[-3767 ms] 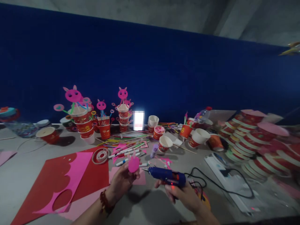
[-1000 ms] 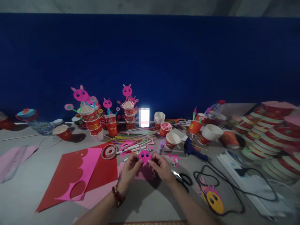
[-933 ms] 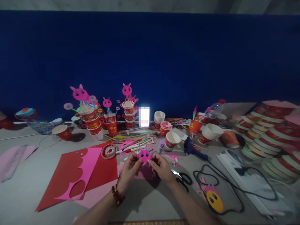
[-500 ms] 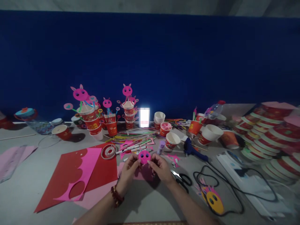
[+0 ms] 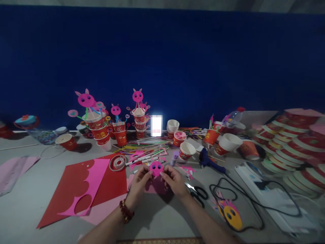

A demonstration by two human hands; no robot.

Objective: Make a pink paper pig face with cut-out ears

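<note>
A small round pink paper face (image 5: 156, 168) with two dark eyes and small ears is held up between both hands. My left hand (image 5: 141, 179) pinches its left edge, and my right hand (image 5: 174, 179) pinches its right edge. Behind the face lie capped markers (image 5: 142, 160) and a purple glue stick (image 5: 174, 157). To the left, a cut pink sheet (image 5: 98, 179) rests on a red sheet (image 5: 59, 193), with a roll of tape (image 5: 118, 162) near its upper corner. Black-handled scissors (image 5: 200, 194) lie to the right of my right hand.
Red paper cups with pink faces (image 5: 101, 132) stand at the back left. At the right are a blue glue gun (image 5: 212, 163) with a looping cord, yellow paper faces (image 5: 232, 217), a white power strip (image 5: 256, 189) and tall cup stacks (image 5: 291, 145).
The pink face has shifted up very slightly, and its small ears show more clearly. Both hands keep their hold on it. The view has tilted a little.
</note>
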